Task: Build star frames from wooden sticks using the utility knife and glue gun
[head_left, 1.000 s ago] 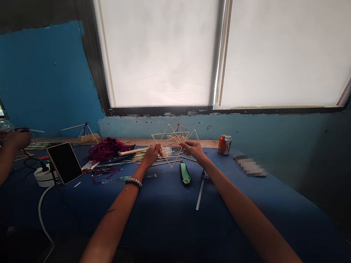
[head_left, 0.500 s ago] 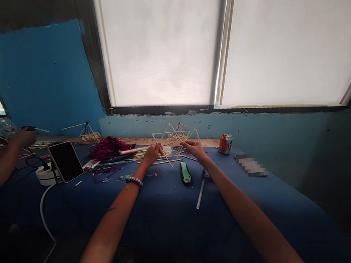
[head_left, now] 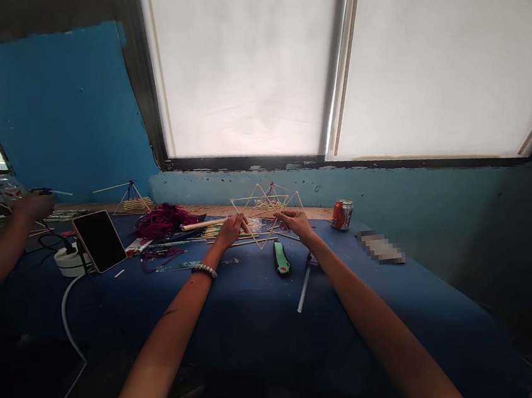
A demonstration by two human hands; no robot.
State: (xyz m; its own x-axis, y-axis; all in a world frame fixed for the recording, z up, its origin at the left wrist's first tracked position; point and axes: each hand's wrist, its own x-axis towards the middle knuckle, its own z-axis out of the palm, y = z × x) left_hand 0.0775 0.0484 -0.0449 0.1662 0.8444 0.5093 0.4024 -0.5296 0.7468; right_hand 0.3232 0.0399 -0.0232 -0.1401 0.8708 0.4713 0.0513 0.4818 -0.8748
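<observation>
Between my hands a star-shaped frame of thin wooden sticks is held up above the table. My left hand pinches its left side, fingers closed on the sticks. On the right side, my right hand grips it between thumb and fingers. Below the frame lies a green and black box cutter. Beside my right forearm rests a glue gun, mostly hidden, with a translucent glue stick reaching out of it. Behind the star stands a small stick structure with a purple-tied top.
A purple yarn heap, loose sticks and a stick pyramid lie to the left and back. A phone leans by a white power strip. A soda can stands right. At far left, a co-worker's hand holds a tool.
My hands keep their hold on the stick star, almost unmoved. The view has shifted slightly. At far left the co-worker's farther hand has moved.
</observation>
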